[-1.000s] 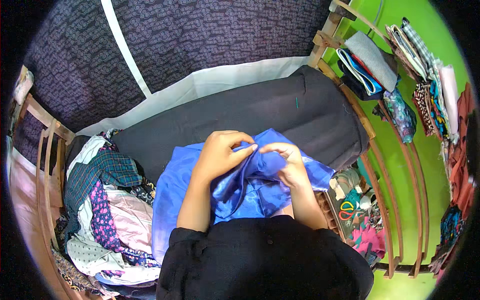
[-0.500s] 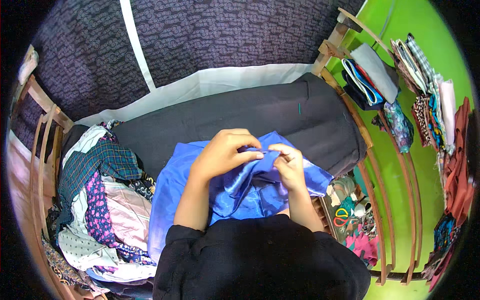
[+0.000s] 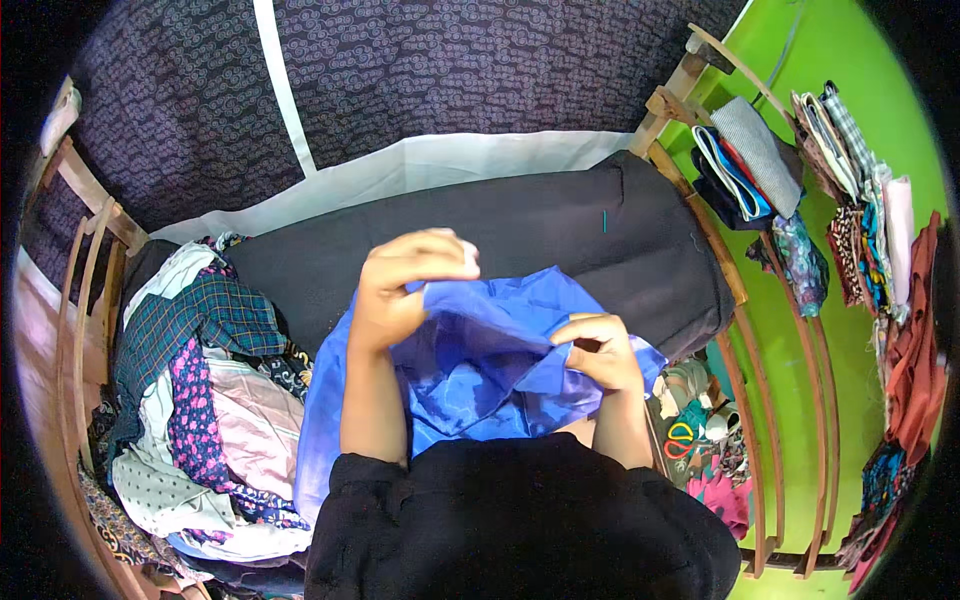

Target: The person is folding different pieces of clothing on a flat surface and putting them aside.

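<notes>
- The blue satin cloth (image 3: 465, 385) lies bunched in front of the person's black shirt (image 3: 520, 520), in the middle of the view, and its far part overlaps the dark padded cushion (image 3: 490, 220).
- The left hand (image 3: 410, 285) is raised at the cloth's upper left edge, its fingers bent and pointing right; the fabric meets it near the thumb, but whether the fingers grip it cannot be told.
- The right hand (image 3: 602, 352) pinches the same cloth between index finger and thumb, lower than the left and well apart from it.
- Between the two hands the cloth's edge spans in a slightly blurred fold, with shiny creases below.
- To the left lies a heap of garments, among them a dark green plaid cloth (image 3: 235, 325), a pink striped cloth (image 3: 255, 410) and a white dotted cloth (image 3: 165, 495).
- Near the right forearm, yellow and red loop handles (image 3: 680, 440) rest among scraps.
- Farther right, folded fabrics (image 3: 760, 155) sit by wooden rails (image 3: 815, 430) against a green wall (image 3: 858, 420).
</notes>
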A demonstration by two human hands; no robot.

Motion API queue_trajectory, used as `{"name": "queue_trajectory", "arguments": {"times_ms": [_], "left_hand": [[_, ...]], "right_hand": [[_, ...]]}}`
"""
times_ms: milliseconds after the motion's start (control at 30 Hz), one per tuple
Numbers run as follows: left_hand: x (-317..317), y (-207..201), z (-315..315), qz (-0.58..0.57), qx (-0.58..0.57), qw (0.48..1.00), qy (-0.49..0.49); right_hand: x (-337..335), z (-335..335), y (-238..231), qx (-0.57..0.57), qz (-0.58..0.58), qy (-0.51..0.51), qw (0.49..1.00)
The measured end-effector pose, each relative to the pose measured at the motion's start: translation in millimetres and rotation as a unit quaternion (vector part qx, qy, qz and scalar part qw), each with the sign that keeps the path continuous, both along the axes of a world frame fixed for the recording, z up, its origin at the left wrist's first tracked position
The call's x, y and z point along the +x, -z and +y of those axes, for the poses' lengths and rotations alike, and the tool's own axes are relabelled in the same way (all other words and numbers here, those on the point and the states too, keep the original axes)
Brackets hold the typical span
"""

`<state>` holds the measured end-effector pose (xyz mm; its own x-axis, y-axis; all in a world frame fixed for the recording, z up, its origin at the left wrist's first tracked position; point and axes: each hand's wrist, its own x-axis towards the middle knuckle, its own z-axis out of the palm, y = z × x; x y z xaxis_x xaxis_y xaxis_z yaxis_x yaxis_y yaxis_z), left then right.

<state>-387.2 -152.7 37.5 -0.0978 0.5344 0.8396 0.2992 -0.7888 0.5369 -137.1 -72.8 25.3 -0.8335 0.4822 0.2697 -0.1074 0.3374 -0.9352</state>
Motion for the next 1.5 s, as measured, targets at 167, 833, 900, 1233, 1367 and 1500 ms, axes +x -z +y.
{"name": "queue_trajectory", "arguments": {"times_ms": [167, 833, 900, 1233, 1367, 1500], "left_hand": [[20, -3, 3, -0.057, -0.057, 0.991, 0.107], [51, -4, 16, 0.02, -0.04, 0.992, 0.116], [50, -2, 18, 0.025, -0.039, 0.99, 0.13], [51, 5, 18, 0.03, -0.046, 0.995, 0.085], [54, 8, 20, 0.046, -0.074, 0.996, -0.016], [52, 8, 29, 0.028, -0.075, 0.995, -0.064]], "right_hand": [[1, 15, -19, 0.271, 0.037, 0.235, 0.933], [-32, -4, -17, -0.232, 0.116, 0.039, 0.965], [-31, -2, -17, -0.219, 0.111, 0.039, 0.969], [-33, 3, -12, -0.194, 0.077, 0.024, 0.978], [-49, 0, -6, -0.118, 0.17, 0.177, 0.962], [-38, -5, 13, -0.034, 0.349, 0.179, 0.919]]}}
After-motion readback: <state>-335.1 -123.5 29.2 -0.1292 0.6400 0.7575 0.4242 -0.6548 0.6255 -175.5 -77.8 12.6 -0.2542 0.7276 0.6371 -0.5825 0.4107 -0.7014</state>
